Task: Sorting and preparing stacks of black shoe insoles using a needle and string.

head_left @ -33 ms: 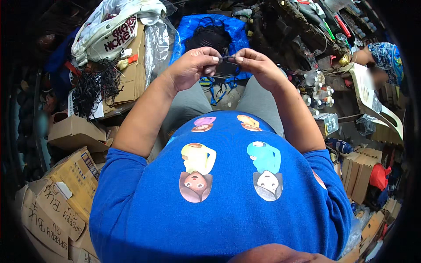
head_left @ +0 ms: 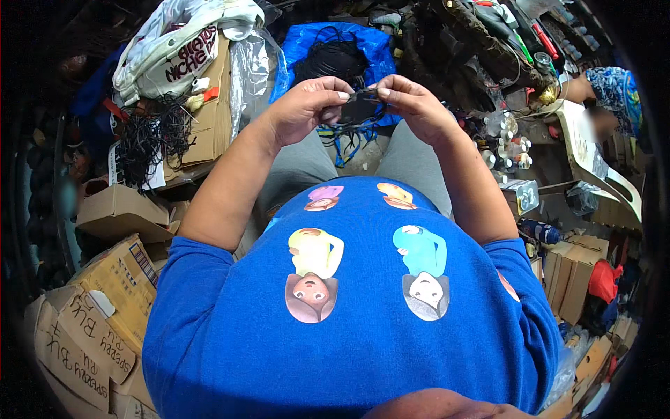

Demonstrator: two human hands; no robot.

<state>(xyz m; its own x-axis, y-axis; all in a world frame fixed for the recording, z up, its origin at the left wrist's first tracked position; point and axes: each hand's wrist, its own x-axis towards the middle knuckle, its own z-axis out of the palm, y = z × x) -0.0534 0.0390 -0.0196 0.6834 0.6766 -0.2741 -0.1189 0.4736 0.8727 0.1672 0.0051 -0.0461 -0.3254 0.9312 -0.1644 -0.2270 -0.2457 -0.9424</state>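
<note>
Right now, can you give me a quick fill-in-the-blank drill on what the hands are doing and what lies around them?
1. The left hand and right hand pinch a small ____ part between them.
2. Beyond the hands lies a ____ plastic bag with black cord on it.
3. The boxes on the person's left are made of ____.
4. The person's shirt is ____.

Missing words: black; blue; cardboard; blue

The floor (head_left: 363, 150) shows as a small bare patch just below the hands (head_left: 363, 105). On it, beyond the hands, lies a blue plastic bag (head_left: 307, 45) with black cords. To their left lie cardboard boxes (head_left: 115, 209) and a clear plastic sheet (head_left: 248, 66).
</note>
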